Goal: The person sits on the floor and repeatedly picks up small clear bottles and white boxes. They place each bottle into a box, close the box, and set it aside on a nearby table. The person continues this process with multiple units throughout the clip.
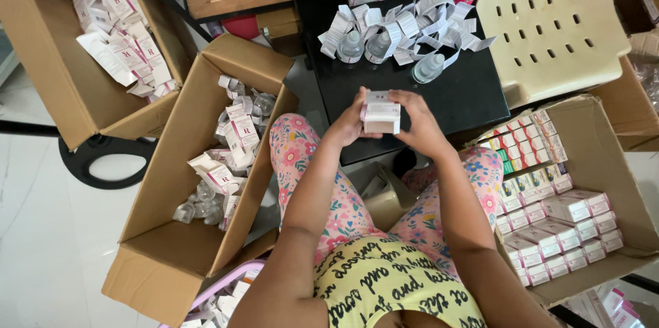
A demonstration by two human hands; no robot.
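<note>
Two hands, the left hand [349, 124] and right hand [415, 122], clasp one small white and pink cardboard carton [381, 116] between them above the black table [473, 94], fingers wrapped narrowly around its sides; the step looks like closing the filled carton, and tucking the flap would call for steady thumbs. Just beyond the grip lie small clear glass bottles [379, 45] among folded white paper leaflets [419, 19], while right of it an open brown cardboard box [604, 163] holds tidy rows of closed cartons, and left of it another brown cardboard box [171, 232] holds loose bottles and opened cartons.
</note>
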